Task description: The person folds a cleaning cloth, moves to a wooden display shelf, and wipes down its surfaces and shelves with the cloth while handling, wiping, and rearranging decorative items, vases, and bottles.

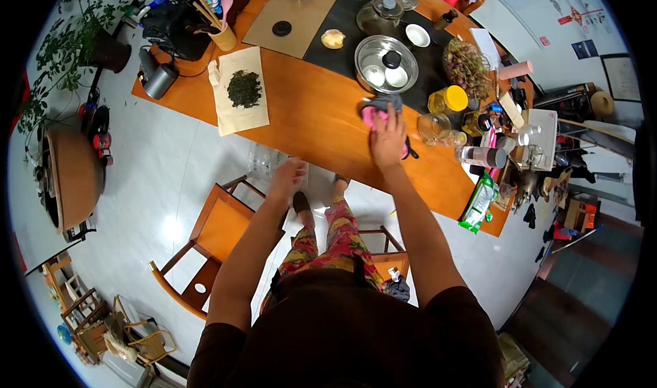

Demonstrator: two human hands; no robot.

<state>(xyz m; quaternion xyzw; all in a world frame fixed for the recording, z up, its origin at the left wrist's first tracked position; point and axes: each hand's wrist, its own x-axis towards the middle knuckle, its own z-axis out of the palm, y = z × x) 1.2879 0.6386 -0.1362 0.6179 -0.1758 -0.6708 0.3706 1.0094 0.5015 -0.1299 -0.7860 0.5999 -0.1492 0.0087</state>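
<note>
On the wooden table, my right hand (389,138) presses down on a pink and grey cloth (376,115), fingers over it. A dark strip of it shows beside my wrist. Just right of this hand stand a glass jar (434,128) and a yellow-lidded jar (448,99). Behind the cloth is a steel pot (387,46) holding white bowls and a black knob. My left hand (290,176) hangs in front of the table's near edge, loosely bent and holding nothing visible. Left of centre, dark dried leaves (244,89) lie on brown paper (241,118).
A wooden chair (219,224) stands at my left, another (390,261) at my right. Several bottles and a green packet (481,202) crowd the table's right end. A grey metal jug (161,81) and a utensil holder (224,39) stand at the left.
</note>
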